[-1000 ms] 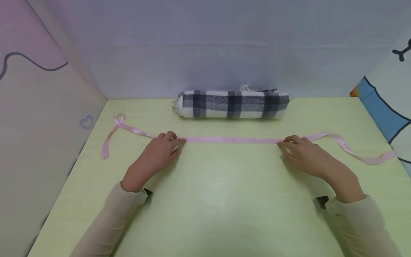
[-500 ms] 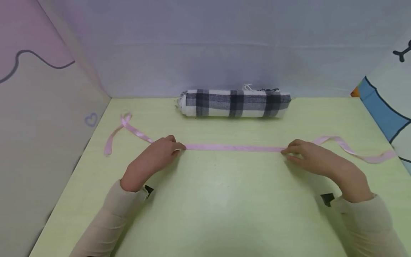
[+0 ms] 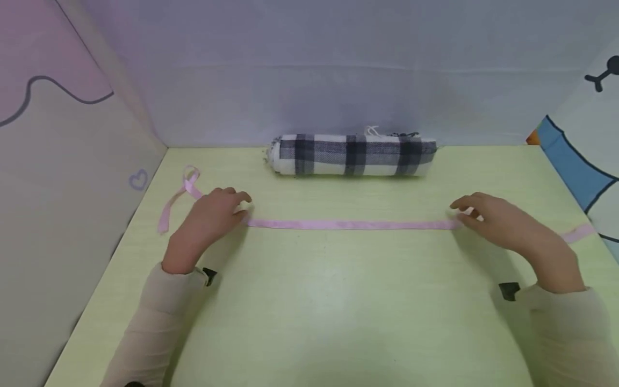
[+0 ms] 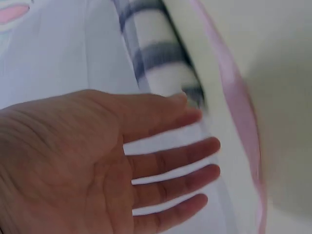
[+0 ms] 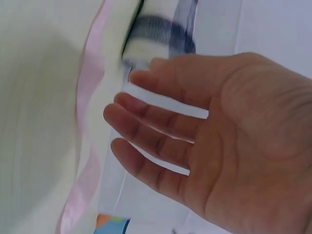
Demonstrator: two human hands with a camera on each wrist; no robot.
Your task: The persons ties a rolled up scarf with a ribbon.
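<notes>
Both hands, left (image 3: 211,217) and right (image 3: 503,226), hovered spread and empty over the flat pink satin ribbon (image 3: 353,224); a careless brush could twist it.

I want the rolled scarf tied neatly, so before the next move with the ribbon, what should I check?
1. Middle stretch of the pink ribbon lies flat and straight on the table: ok.
2. Ribbon runs parallel to the plaid scarf roll, apart from it: ok.
3. Left hand off the ribbon, fingers open, as the wrist view shows: ok.
4. Right hand open, holding nothing: ok.
5. Ribbon's left end free of twists: not ok, it loops near the wall.
6. Ribbon's right end flat: cannot tell, the right hand hides most of it.
</notes>
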